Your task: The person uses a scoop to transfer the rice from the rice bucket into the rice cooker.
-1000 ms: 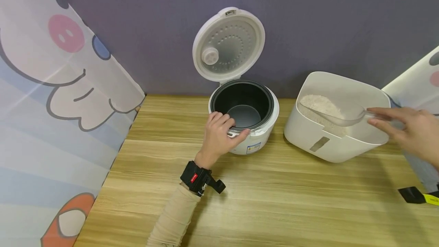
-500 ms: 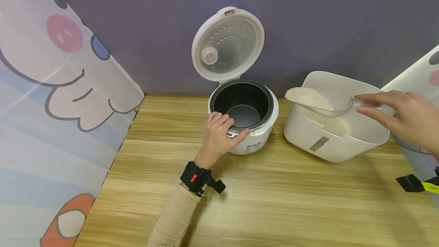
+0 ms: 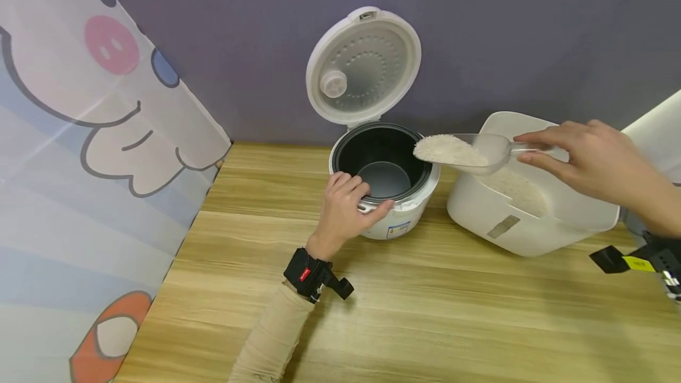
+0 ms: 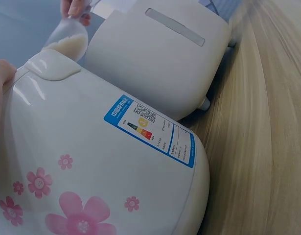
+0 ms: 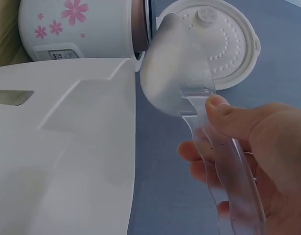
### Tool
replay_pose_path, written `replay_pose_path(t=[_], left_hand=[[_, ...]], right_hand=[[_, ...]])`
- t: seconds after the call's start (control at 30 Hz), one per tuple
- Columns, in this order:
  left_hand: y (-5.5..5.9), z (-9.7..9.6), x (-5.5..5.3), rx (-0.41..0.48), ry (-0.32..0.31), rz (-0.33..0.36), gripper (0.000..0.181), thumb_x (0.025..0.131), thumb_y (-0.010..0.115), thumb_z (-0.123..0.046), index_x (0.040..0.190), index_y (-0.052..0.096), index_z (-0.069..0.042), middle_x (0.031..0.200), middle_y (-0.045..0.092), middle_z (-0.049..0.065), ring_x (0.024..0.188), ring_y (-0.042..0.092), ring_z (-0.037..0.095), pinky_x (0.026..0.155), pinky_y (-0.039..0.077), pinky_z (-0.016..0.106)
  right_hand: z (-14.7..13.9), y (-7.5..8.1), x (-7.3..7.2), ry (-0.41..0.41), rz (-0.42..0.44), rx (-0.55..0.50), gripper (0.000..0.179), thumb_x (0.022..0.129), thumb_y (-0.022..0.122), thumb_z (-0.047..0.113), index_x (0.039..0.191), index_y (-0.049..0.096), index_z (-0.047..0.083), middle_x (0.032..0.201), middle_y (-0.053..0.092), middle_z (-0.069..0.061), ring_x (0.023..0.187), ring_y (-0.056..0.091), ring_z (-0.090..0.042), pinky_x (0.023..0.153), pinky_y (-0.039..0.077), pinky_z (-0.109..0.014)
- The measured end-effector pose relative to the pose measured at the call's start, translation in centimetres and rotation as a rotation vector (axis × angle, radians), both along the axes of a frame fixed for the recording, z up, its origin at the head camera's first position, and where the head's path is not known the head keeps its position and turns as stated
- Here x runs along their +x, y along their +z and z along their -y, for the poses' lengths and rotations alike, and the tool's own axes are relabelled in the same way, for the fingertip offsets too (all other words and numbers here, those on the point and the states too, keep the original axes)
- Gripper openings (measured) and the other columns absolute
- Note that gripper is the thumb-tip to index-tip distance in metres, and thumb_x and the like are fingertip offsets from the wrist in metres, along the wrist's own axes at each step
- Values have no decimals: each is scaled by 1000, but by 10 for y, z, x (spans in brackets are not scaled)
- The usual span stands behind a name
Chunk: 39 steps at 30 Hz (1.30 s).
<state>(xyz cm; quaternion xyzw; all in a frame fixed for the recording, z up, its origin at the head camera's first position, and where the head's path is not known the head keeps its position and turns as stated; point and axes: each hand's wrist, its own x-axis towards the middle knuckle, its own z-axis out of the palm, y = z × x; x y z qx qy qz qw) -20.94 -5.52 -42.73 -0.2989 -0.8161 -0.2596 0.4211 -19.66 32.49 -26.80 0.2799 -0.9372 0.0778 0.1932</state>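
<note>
My right hand grips the handle of a clear plastic scoop heaped with white rice. The scoop is level, and its tip overlaps the right rim of the rice cooker. In the right wrist view the thumb lies along the clear handle, with the fingers curled beneath. My left hand holds the cooker's front rim, fingers over the edge and thumb along the front. Inside the cooker the dark inner pot shows a bare bottom. Its white lid stands raised at the back.
A white rice bin, open at the top with more rice inside, stands right of the cooker on the wooden table. A grey wall rises behind. A cartoon-printed sheet hangs along the left side.
My right hand has lifted the scoop, loaded with rice, out of the bin and carried it left to the cooker's rim. The left hand keeps its hold on the cooker.
</note>
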Motion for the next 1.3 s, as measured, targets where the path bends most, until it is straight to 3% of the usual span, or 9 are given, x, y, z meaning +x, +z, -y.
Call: replay_pose_path(t=[0.3,0.5,0.73,1.07,1.3], left_hand=[[1,-1,0,9,-11,-2,57,94,61,-59,67,60,-9,67,56,0,68,51,21,86,47,39],[1,-1,1,10,-11,-5,56,93,63,-58,67,60,-9,68,56,0,68,51,21,85,47,40],[0,0,1,-5,1,5,59,97,55,-61,67,60,-10,68,55,-1,68,51,21,85,47,39],[0,0,0,14,-14,-7,53,91,67,-56,67,60,-9,70,59,1,68,52,21,84,47,40],[0,0,1,8,-9,-1,56,94,62,-59,68,59,-9,70,56,-1,70,52,20,85,47,39]], right_hand=[[13,16,-11,38,-43,84,34,94,73,43,109,81,13,97,78,-10,64,52,-17,62,33,-27],[21,25,-16,77,-63,148,33,96,71,42,107,80,13,100,78,-13,66,59,-24,63,34,-32],[23,29,-20,91,-71,183,37,97,68,45,110,80,12,101,78,-15,76,67,-31,64,37,-38],[27,34,-24,150,-116,203,48,101,59,52,107,80,10,97,78,-15,77,68,-33,63,38,-40],[32,37,-25,163,-126,218,52,102,54,56,108,80,11,98,78,-14,81,69,-34,64,38,-42]])
